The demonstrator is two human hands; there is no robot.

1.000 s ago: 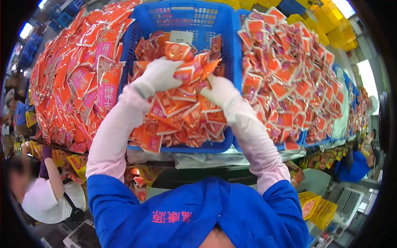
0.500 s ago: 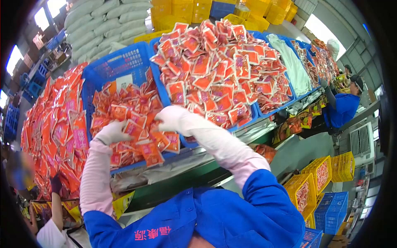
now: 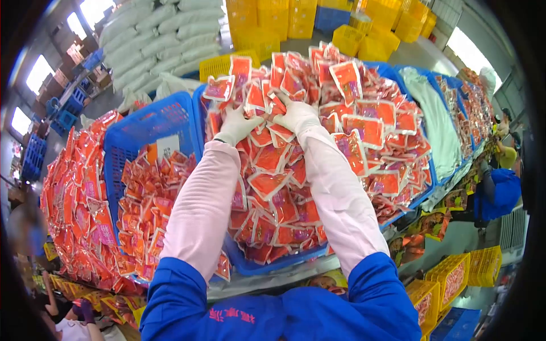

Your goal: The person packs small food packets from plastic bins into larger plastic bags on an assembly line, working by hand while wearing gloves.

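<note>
White-gloved, my left hand (image 3: 238, 125) is in the far part of a heap of red-and-white sachets (image 3: 269, 183). Its thumb points inward and its fingers curl behind sachets, partly hidden. Close beside it, my right hand (image 3: 298, 117), also gloved, has its fingers bent round sachets, one of which shows between finger and thumb. The two hands face each other with several sachets between them. A blue crate (image 3: 243, 262) holds this heap, which rises above its rim.
To the left, another blue crate (image 3: 151, 122) is partly filled with smaller red sachets (image 3: 139, 196). Beyond it lies a large pile of red packs (image 3: 79, 210). White sacks (image 3: 165, 40) and yellow crates (image 3: 273, 20) stand behind. A co-worker in blue (image 3: 500, 193) is at right.
Both hands have left the smaller sachets in the left crate and moved right and farther away, into the heaped crate. The view has shifted too.
</note>
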